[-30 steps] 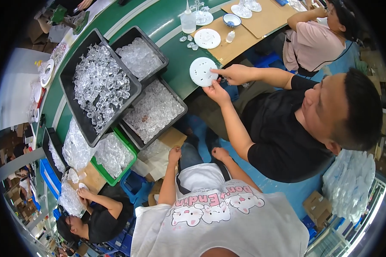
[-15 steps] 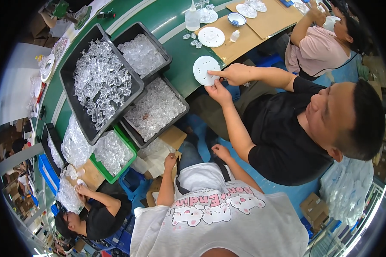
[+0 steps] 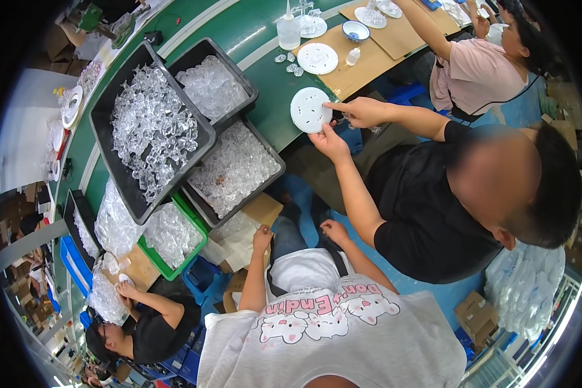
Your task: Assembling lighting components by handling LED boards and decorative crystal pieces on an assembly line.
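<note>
Left hand [image 3: 262, 238], right hand [image 3: 334, 231] curled, fingers' grip unclear! Left, black bin [image 3: 176, 179] overlaps green crate [image 3: 189, 259]; knock could spill clear pieces [image 3: 154, 123].

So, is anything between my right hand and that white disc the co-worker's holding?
Yes: the co-worker's supporting hand at the near edge of the white disc, on the direct line from your right hand. The pointing hand is off to the right.

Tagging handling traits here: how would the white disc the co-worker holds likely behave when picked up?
The white disc is probably stiff: gripped at its edge by the co-worker's hand, it shows no sag. It looks light, since that one hand seems to support it. Being round, it might roll on edge.
</note>
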